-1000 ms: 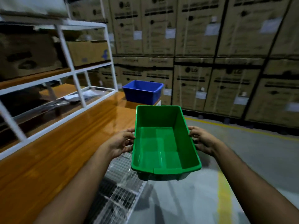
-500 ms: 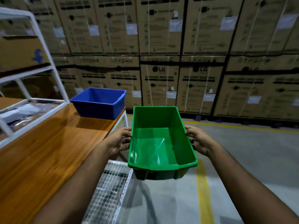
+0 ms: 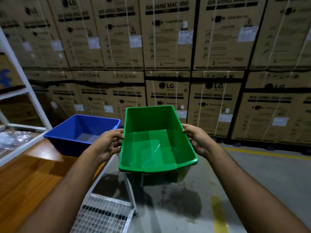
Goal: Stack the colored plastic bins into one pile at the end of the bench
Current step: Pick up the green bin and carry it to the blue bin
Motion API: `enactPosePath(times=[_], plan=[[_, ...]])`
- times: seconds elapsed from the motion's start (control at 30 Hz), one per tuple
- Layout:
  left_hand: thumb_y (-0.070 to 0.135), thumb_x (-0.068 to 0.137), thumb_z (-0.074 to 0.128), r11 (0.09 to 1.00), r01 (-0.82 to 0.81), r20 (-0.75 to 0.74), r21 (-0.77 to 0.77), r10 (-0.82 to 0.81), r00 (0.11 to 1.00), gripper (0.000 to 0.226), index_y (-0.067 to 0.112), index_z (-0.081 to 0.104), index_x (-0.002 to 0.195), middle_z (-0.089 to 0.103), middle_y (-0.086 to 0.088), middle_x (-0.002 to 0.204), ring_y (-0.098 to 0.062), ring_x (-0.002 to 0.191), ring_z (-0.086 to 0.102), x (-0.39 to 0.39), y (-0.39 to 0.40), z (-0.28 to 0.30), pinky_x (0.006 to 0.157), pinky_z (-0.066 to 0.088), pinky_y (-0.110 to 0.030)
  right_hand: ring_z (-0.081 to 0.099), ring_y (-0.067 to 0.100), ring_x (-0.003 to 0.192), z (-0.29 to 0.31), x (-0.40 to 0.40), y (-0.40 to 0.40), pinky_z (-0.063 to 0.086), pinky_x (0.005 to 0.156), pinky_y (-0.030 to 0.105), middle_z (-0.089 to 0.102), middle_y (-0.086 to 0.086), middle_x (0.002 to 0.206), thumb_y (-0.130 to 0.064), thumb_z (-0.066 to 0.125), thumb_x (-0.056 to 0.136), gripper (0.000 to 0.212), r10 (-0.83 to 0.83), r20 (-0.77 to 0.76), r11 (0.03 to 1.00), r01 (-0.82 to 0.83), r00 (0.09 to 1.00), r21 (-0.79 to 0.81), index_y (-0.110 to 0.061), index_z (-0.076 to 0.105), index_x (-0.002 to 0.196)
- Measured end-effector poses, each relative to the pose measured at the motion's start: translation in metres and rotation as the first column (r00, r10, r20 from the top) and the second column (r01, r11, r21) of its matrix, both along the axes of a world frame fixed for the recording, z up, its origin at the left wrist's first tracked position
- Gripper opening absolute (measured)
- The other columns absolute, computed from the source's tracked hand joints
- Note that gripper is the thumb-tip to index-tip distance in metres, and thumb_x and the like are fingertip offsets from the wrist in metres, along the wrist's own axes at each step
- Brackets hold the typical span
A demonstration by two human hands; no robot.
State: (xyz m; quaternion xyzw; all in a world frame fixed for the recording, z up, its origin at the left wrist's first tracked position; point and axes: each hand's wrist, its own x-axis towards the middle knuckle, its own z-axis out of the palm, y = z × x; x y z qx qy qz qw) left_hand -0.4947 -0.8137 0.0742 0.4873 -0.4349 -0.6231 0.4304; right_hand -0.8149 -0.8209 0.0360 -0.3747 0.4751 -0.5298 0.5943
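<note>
I hold an empty green plastic bin point(image 3: 156, 145) in the air, off the bench's right edge and above the floor. My left hand point(image 3: 109, 145) grips its left long rim and my right hand point(image 3: 196, 140) grips its right long rim. An empty blue plastic bin point(image 3: 70, 140) stands on the wooden bench point(image 3: 28, 179) at its far end, just left of the green bin and slightly farther away. My left hand overlaps the blue bin's near right corner in the view.
A white metal shelf frame point(image 3: 18, 76) rises along the bench's left side. A wire-mesh lower shelf point(image 3: 104, 214) juts out under the bench edge. Stacked cardboard washing-machine boxes point(image 3: 168, 47) form a wall ahead. The concrete floor has yellow lines point(image 3: 218, 214).
The green bin and both hands have come much closer to the blue bin at the bench end. The box wall ahead looms larger.
</note>
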Motion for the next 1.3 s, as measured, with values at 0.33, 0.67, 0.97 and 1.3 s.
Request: enactPosePath(times=[0.33,0.67,0.97,1.3], plan=[[0.004,0.086,0.046,0.904,-0.426,-0.141,-0.046,0.416,0.898,0.039,0.01,0.062,0.121,0.065,-0.01,0.108,-0.019,0.085,0.062,0.024,-0.081,0.038,0.057,0.058,-0.024,0.064,0.029,0.097,0.059,0.047,-0.197,0.054,0.078,0.035,0.064,0.02,0.124,-0.011,0.059,0.076,0.044,0.394,0.034,0.915,-0.389,0.918,-0.104,-0.012,0.068,0.119],[0.0,0.089,0.045,0.689,-0.712,-0.126,-0.139,0.7,0.703,0.035,0.013,0.064,0.116,0.074,-0.002,0.09,-0.012,0.075,0.067,0.091,-0.094,0.046,0.064,0.058,-0.023,0.066,0.005,0.051,0.074,0.187,-0.302,0.05,0.044,0.018,0.068,0.014,0.095,-0.002,0.051,0.091,0.033,0.637,-0.04,0.765,-0.637,0.77,-0.094,-0.003,0.064,0.122],[-0.004,0.09,0.041,0.6,-0.784,-0.162,-0.16,0.767,0.621,0.035,0.014,0.066,0.106,0.075,0.001,0.082,-0.009,0.067,0.069,0.126,-0.124,0.03,0.056,0.057,-0.023,0.073,0.016,0.072,0.073,0.256,-0.361,0.057,0.057,0.025,0.075,0.009,0.088,0.001,0.051,0.094,0.032,0.722,-0.078,0.679,-0.726,0.687,-0.112,-0.001,0.061,0.124],[-0.005,0.088,0.042,0.468,-0.876,-0.177,-0.116,0.858,0.482,0.035,0.008,0.064,0.113,0.073,0.002,0.073,-0.008,0.057,0.062,0.137,-0.144,0.015,0.049,0.053,-0.02,0.072,0.014,0.077,0.063,0.297,-0.402,0.056,0.056,0.023,0.07,0.009,0.1,-0.004,0.047,0.099,0.032,0.859,-0.124,0.492,-0.868,0.497,-0.067,-0.001,0.056,0.129]])
